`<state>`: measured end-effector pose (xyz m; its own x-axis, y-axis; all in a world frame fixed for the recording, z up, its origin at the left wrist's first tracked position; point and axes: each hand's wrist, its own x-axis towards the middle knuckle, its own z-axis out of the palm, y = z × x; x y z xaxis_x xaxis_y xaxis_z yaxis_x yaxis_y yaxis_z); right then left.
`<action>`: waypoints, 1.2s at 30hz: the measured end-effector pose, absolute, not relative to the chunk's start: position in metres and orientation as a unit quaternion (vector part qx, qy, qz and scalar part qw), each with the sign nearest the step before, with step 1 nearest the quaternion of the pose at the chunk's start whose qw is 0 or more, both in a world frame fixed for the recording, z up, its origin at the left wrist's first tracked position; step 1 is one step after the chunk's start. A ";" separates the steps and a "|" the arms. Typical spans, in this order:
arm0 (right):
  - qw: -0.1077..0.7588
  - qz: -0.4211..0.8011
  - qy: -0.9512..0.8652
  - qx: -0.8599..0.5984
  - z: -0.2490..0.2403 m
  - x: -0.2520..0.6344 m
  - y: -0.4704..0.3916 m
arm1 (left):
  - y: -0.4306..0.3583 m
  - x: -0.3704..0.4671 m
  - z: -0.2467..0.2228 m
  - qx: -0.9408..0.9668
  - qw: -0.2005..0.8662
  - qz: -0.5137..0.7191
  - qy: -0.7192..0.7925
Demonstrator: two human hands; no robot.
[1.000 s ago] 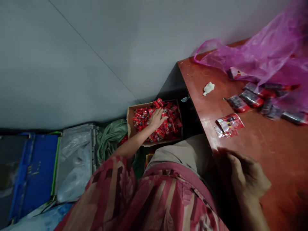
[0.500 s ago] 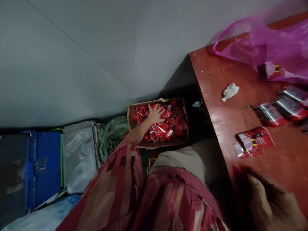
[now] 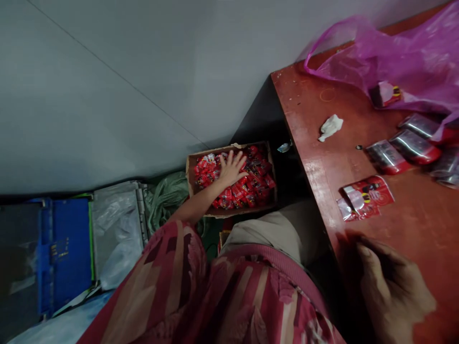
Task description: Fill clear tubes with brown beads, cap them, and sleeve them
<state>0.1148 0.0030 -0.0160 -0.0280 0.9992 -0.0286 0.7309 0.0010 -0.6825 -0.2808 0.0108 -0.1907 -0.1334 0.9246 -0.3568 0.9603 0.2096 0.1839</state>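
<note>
My left hand (image 3: 232, 169) lies palm down on a heap of small red packets (image 3: 256, 177), fingers spread and nothing gripped. A low, torn-edged cardboard box (image 3: 191, 179) holds the packets. At lower right, my right hand (image 3: 392, 291) rests at the edge of the red-brown table (image 3: 304, 112). Its fingers are curled, with the thumb tip close to the index finger, and I see nothing held. Just beyond it lie flat red printed wrappers (image 3: 373, 196). Farther right are several clear-and-red packages (image 3: 389, 155).
A pink plastic bag (image 3: 405, 52) covers the table's back corner, and a crumpled white tissue (image 3: 330, 127) lies nearer. Left of the box are a green sack (image 3: 168, 196), a grey crate (image 3: 116, 210) and a blue crate (image 3: 71, 239). A grey wall (image 3: 125, 110) rises behind.
The view has shifted slightly, so the table and its things appear farther left and higher. Packets under my left hand look rearranged, and its fingers remain spread. My right hand keeps its curled pose.
</note>
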 end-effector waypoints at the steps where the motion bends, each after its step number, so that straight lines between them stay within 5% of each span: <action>1: 0.239 0.274 -0.652 -0.665 -0.015 0.113 0.003 | 0.023 -0.263 -0.193 0.667 0.207 -0.027 0.715; 10: 0.262 0.215 -0.675 -0.655 -0.011 0.104 -0.003 | 0.025 -0.239 -0.215 0.687 0.275 0.023 0.672; 20: 0.324 0.256 -0.699 -0.584 -0.011 0.102 0.001 | -0.011 -0.278 -0.199 0.583 0.259 -0.180 0.749; 28: 0.345 0.305 -0.673 -0.579 -0.015 0.105 0.007 | 0.041 -0.182 -0.071 0.678 0.170 0.336 0.632; 36: 0.344 0.347 -0.676 -0.551 -0.009 0.112 0.008 | 0.087 -0.089 -0.008 0.802 0.228 0.295 0.466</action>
<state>0.1117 0.0081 -0.0086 -0.1557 0.9843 0.0828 0.5069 0.1515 -0.8486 -0.0893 0.0872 -0.0077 0.3907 0.8826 0.2613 0.6138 -0.4614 0.6406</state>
